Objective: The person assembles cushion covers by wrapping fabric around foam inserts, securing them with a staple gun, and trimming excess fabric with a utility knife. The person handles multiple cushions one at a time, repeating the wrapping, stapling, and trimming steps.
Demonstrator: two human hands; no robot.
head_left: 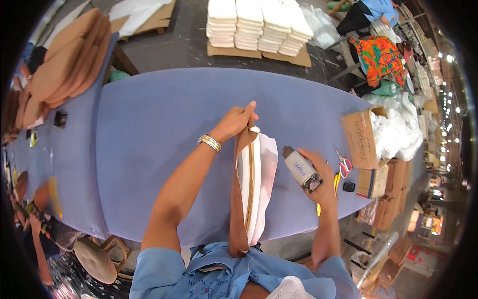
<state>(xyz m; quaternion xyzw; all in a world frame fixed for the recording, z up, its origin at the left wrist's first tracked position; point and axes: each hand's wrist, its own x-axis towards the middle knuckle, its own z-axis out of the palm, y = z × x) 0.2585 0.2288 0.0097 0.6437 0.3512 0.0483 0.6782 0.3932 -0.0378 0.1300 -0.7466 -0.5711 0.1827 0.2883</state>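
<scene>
A layered cushion (pixel 255 174) stands on edge on the blue table, its near end against my body. It shows white foam either side of a thin tan layer, with a pale pinkish sheet along its right. Brown fabric cover (pixel 237 199) runs down its left side. My left hand (pixel 239 121) is closed on the cover at the far end, thumb up. To the right of the cushion, my right hand (pixel 321 177) wraps round a blocky grey hand tool (pixel 301 169) with a dark nose. The tool is held clear of the cushion; its exact kind is unclear.
Red-handled scissors (pixel 344 164), a yellow tool (pixel 337 183) and a small black object (pixel 349 187) lie right. Beyond them stands a cardboard box (pixel 361 139) with white filling. Brown cushions (pixel 69 60) are stacked far left, white pads (pixel 249 25) beyond the table. Other people work nearby.
</scene>
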